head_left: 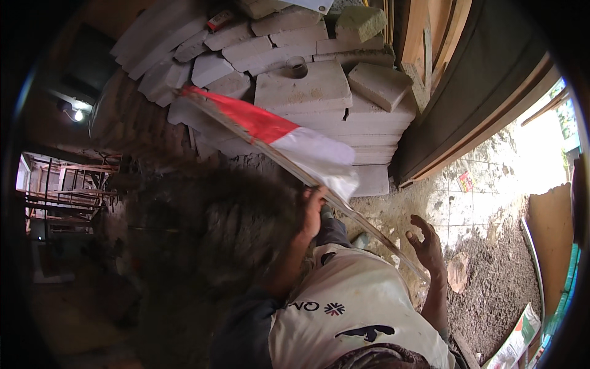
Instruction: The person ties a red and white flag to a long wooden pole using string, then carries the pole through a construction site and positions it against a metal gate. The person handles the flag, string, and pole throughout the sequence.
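Note:
My left hand (pixel 314 211) is closed around a thin wooden pole (pixel 382 238), which slants across in front of my body from upper left to lower right. A red and white flag (pixel 295 136) is fastened along the pole's upper part and spreads to the right of it, slightly blurred. The far tip of the pole passes in front of stacked pale blocks (pixel 303 89). My right hand (pixel 426 243) is raised to the right of the pole's lower part, apart from it, with bent fingers spread and nothing held.
A ring-shaped object (pixel 297 67) sits on the blocks. On the right, a dark door panel (pixel 473 92) stands beside leaning planks (pixel 424 37). Gravel (pixel 491 289) covers the ground at the lower right, near a printed sack (pixel 517 338). At the left, a lit bulb (pixel 78 115) shows in the dark.

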### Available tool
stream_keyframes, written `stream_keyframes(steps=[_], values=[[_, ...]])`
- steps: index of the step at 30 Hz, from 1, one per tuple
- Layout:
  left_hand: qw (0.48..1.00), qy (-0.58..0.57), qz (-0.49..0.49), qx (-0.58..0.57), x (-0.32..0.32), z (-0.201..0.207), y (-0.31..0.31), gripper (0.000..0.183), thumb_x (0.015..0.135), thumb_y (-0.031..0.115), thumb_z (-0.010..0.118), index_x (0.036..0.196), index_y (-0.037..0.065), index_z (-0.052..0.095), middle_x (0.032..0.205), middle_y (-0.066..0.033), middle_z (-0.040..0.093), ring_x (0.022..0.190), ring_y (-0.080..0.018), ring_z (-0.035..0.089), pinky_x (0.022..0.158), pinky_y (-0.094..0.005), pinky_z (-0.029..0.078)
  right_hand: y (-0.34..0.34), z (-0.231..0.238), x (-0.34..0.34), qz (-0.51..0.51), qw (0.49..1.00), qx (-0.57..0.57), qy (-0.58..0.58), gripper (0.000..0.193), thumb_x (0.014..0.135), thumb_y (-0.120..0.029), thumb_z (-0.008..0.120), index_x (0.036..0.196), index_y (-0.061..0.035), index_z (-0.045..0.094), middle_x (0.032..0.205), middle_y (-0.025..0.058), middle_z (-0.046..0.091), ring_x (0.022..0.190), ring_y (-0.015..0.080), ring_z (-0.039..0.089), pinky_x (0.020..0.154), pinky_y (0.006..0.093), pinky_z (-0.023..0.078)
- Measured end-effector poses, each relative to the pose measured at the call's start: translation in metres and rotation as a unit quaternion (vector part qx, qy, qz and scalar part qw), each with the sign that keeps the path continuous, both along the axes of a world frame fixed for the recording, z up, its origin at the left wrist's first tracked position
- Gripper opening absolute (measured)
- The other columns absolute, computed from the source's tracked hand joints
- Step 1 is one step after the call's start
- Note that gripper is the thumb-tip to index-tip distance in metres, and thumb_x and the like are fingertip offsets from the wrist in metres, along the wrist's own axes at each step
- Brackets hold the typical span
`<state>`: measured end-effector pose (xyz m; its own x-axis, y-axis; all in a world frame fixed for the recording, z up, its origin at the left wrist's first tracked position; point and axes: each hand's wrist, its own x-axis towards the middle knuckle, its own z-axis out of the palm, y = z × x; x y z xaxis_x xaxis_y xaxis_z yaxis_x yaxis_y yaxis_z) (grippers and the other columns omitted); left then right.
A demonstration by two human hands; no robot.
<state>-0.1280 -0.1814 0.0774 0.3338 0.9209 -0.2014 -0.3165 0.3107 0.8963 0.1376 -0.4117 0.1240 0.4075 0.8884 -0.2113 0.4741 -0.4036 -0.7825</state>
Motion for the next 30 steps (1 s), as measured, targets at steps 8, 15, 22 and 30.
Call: stream_keyframes(steps=[8,15,22,30], values=[[0.99,-0.042,0.132,0.005,-0.043,0.042,0.047,0.035,0.098,0.033,0.064,0.123,0.01,0.056,0.12,-0.0035,0.06,0.113,-0.018,0.06,0.09,-0.0398,0.053,-0.011,-0.004,-0.008,0.081,0.988,-0.119,0.064,0.072,0.084,-0.034,0.083,0.143,-0.0058,0.055,0.133,0.02,0.064,0.119,0.0368,0.064,0.1,0.0453,0.05],[0.987,-0.073,0.129,0.061,-0.052,0.053,0.053,0.043,0.1,0.033,0.065,0.132,0.007,0.055,0.131,-0.0086,0.059,0.121,-0.0226,0.057,0.098,-0.0437,0.05,-0.006,-0.007,-0.007,0.107,0.984,-0.135,0.034,0.046,0.089,-0.039,0.078,0.124,-0.0098,0.07,0.1,0.0163,0.075,0.096,0.034,0.072,0.084,0.0421,0.055],[0.946,-0.055,0.053,0.315,-0.006,0.095,0.051,0.056,0.1,0.047,0.064,0.132,0.002,0.056,0.122,-0.0102,0.062,0.11,-0.0214,0.059,0.092,-0.0402,0.053,-0.037,-0.025,0.004,-0.021,0.999,0.032,0.033,0.041,0.085,-0.044,0.079,0.106,-0.0096,0.078,0.096,0.0117,0.076,0.091,0.0299,0.073,0.08,0.0397,0.056],[0.91,-0.001,-0.351,0.221,0.082,0.116,0.008,0.058,0.098,0.047,0.067,0.127,-0.003,0.061,0.105,-0.0088,0.064,0.084,-0.0153,0.062,0.073,-0.0298,0.053,-0.092,0.022,0.02,-0.275,0.942,0.124,0.147,0.03,0.08,-0.016,0.087,0.103,-0.0011,0.077,0.084,0.0067,0.075,0.079,0.0118,0.066,0.074,0.0291,0.054]])
